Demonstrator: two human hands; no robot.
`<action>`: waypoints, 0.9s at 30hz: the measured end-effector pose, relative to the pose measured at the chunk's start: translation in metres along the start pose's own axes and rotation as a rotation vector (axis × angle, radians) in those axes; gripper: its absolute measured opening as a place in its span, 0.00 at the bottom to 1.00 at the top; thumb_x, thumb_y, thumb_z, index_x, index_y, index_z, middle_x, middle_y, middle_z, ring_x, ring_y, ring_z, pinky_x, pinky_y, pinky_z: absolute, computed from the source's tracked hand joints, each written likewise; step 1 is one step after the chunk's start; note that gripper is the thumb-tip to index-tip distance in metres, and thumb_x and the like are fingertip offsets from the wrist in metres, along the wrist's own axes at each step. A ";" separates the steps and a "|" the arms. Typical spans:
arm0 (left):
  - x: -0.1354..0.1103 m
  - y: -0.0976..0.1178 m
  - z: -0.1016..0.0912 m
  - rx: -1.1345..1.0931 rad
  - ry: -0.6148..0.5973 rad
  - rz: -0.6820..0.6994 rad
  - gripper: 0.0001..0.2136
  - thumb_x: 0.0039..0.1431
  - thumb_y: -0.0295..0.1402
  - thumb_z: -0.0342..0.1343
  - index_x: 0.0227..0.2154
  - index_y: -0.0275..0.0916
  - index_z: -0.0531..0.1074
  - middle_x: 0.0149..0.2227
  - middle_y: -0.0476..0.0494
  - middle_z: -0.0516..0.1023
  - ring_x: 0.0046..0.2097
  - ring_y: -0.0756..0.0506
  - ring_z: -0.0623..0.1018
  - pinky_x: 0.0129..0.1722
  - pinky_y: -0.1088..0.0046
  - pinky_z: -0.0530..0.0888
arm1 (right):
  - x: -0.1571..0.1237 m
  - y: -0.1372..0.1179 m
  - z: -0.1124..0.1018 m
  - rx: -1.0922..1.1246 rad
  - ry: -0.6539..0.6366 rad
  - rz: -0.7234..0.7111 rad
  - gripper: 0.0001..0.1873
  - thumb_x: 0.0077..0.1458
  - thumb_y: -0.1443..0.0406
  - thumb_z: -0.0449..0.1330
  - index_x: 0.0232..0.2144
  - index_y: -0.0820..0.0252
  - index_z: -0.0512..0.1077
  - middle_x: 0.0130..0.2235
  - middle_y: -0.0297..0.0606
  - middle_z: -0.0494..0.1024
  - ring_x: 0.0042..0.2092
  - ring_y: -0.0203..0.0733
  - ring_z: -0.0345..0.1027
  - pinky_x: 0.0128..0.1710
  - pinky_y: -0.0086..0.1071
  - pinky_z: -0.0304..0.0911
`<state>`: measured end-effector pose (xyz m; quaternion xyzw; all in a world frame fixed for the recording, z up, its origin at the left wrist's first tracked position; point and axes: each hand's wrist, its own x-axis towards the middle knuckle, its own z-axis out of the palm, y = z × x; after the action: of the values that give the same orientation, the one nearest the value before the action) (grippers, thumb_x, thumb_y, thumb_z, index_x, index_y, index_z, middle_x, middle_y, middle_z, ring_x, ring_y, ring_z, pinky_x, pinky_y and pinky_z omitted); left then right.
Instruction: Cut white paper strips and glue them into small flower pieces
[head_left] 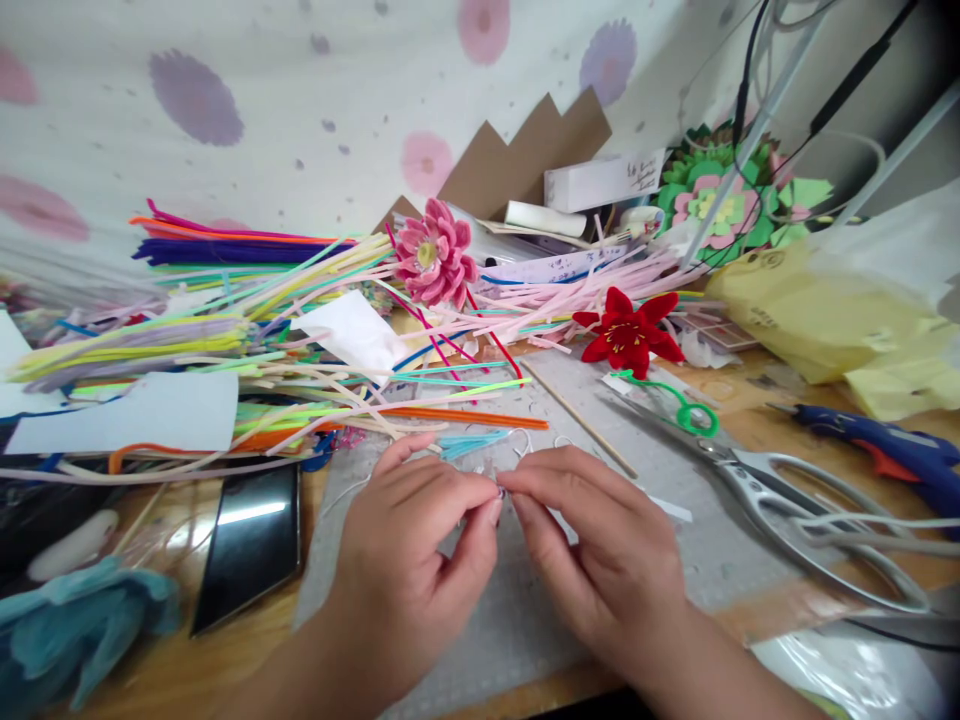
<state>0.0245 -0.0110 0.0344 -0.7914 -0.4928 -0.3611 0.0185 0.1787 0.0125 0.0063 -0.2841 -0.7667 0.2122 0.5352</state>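
Note:
Over the grey cutting mat [465,640], my left hand [420,560] and my right hand [600,550] meet fingertip to fingertip. Thumb and forefinger of the left are pinched on something tiny and dark that I cannot make out. The right fingers are closed at the same spot, and what they hold is hidden. Just beyond the fingertips lie short light-blue pipe cleaners [472,443] and thin curled white wire. A wooden stick [581,420] rests farther back on the mat. Metal scissors [757,480] lie to the right of my right hand.
Bundles of coloured pipe cleaners [150,345] crowd the left and back. A pink flower [436,252] and a red flower [628,335] stand behind the mat. A blue glue gun [877,440] lies at right, a black phone [251,540] at left, near a blue fuzzy flower [82,620].

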 end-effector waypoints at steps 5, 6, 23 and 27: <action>-0.002 -0.001 0.001 0.032 0.050 -0.009 0.06 0.55 0.24 0.52 0.27 0.41 0.70 0.23 0.54 0.77 0.25 0.51 0.74 0.51 0.60 0.68 | -0.005 0.000 0.003 -0.008 0.017 -0.029 0.17 0.52 0.78 0.56 0.44 0.63 0.74 0.38 0.43 0.77 0.39 0.40 0.71 0.38 0.33 0.70; -0.002 -0.001 0.001 0.034 0.055 -0.009 0.06 0.55 0.24 0.52 0.27 0.41 0.71 0.23 0.53 0.77 0.25 0.51 0.74 0.51 0.60 0.68 | -0.004 0.001 0.004 0.003 0.024 -0.029 0.17 0.52 0.78 0.56 0.44 0.63 0.74 0.38 0.44 0.77 0.39 0.40 0.71 0.38 0.33 0.70; 0.001 0.002 -0.004 0.003 -0.073 0.061 0.08 0.55 0.21 0.52 0.26 0.39 0.73 0.23 0.51 0.76 0.26 0.51 0.73 0.53 0.59 0.64 | 0.009 0.009 -0.002 0.362 0.005 0.241 0.06 0.48 0.73 0.64 0.28 0.59 0.77 0.26 0.33 0.75 0.29 0.34 0.69 0.30 0.29 0.67; 0.001 0.001 -0.004 -0.013 -0.075 0.073 0.09 0.54 0.20 0.52 0.27 0.39 0.73 0.24 0.52 0.76 0.27 0.51 0.73 0.53 0.60 0.63 | 0.007 0.012 -0.001 0.465 -0.010 0.308 0.07 0.48 0.74 0.63 0.28 0.58 0.77 0.27 0.32 0.74 0.30 0.33 0.68 0.30 0.27 0.67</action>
<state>0.0233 -0.0117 0.0383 -0.8218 -0.4618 -0.3336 0.0081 0.1804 0.0259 0.0044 -0.2657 -0.6479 0.4629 0.5435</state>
